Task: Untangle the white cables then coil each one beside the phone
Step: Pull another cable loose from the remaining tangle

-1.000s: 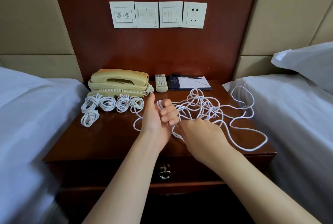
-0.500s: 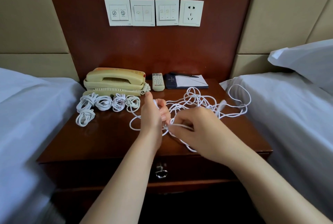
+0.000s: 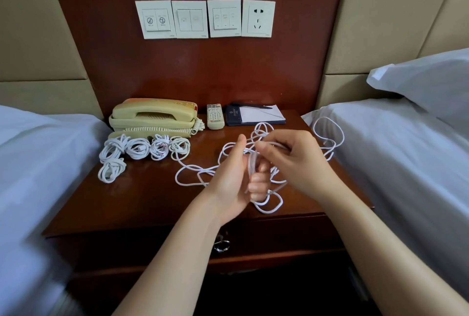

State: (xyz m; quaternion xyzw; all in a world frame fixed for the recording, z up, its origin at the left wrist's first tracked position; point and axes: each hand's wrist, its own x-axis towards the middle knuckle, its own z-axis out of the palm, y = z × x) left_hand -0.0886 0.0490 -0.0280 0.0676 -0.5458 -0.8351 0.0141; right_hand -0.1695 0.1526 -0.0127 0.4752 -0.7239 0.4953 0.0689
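Note:
A loose white cable (image 3: 327,135) sprawls over the right half of the wooden nightstand (image 3: 142,204). My left hand (image 3: 236,178) holds turns of that cable wound round its curled fingers, thumb up. My right hand (image 3: 291,160) pinches a strand just above the left fingers. A cream phone (image 3: 152,117) sits at the back left. Several coiled white cables (image 3: 142,149) lie in a row in front of it, with one more coil (image 3: 111,171) nearer the front.
A remote (image 3: 215,116) and a dark notepad with a pen (image 3: 253,115) lie behind the cable. Beds with white sheets flank the nightstand on both sides, and cable loops reach the right bed's edge. A switch panel and socket (image 3: 205,18) are on the wall.
My right hand has lifted from the table and carried the strand up over my left fingers. The loose loops on the right have shrunk and drawn in towards my hands.

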